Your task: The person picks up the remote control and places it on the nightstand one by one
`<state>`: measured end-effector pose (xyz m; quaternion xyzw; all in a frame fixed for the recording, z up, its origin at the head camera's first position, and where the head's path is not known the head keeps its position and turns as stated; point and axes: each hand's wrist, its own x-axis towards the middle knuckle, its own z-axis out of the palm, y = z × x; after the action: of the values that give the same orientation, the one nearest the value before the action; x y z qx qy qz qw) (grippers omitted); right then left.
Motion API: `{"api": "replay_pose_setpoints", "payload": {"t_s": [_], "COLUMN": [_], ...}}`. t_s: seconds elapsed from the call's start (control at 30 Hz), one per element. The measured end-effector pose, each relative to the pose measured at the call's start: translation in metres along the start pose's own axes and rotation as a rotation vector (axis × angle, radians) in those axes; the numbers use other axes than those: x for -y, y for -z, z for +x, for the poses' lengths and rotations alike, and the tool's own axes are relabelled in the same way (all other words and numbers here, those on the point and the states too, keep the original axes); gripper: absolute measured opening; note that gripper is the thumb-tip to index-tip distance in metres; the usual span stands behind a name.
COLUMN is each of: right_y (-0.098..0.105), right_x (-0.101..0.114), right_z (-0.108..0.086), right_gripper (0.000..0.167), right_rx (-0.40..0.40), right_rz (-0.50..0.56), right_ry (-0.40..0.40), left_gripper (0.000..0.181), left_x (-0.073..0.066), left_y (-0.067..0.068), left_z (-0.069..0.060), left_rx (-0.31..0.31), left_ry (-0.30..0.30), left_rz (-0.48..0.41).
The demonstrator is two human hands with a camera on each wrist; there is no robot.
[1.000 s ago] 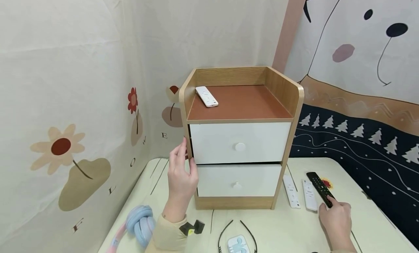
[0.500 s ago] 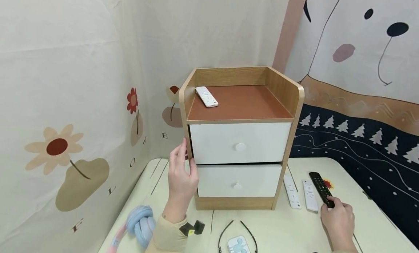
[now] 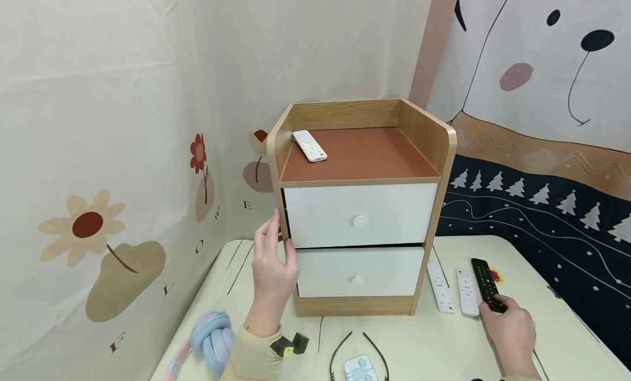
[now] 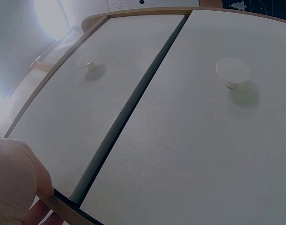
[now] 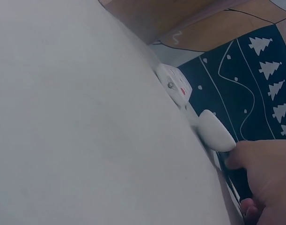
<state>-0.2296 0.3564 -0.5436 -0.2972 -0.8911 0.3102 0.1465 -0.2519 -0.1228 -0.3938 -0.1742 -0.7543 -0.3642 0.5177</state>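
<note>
Left hand (image 3: 274,266) pinches the left edge of the cabinet (image 3: 360,203); right hand (image 3: 512,329) pinches the near end of the black remote (image 3: 484,280), just beside a white remote (image 3: 466,293), surface (image 3: 557,332) stretching rightward

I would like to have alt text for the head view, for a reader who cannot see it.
A person's left hand grips the side edge of a small wooden cabinet with two white drawers, while the right hand holds a black remote beside two white remotes on a pale surface. A third white remote lies on the cabinet's top shelf.
</note>
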Motion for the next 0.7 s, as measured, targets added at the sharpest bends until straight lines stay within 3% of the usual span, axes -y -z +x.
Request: {"api": "replay_pose_setpoints", "payload": {"t_s": [0.23, 0.7], "right_y": [0.001, 0.006], "right_x": [0.001, 0.015], "right_z": [0.002, -0.007], "right_gripper": [0.059, 0.056], "right_rx": [-0.041, -0.167], "right_rz": [0.100, 0.192], "right_ry": [-0.019, 0.006], "left_gripper": [0.075, 0.076], "left_x": [0.003, 0.004], "left_y": [-0.002, -0.003], "left_z": [0.001, 0.001], "left_rx": [-0.022, -0.017], "left_ry": [-0.030, -0.046], "left_rz": [-0.012, 0.003]}}
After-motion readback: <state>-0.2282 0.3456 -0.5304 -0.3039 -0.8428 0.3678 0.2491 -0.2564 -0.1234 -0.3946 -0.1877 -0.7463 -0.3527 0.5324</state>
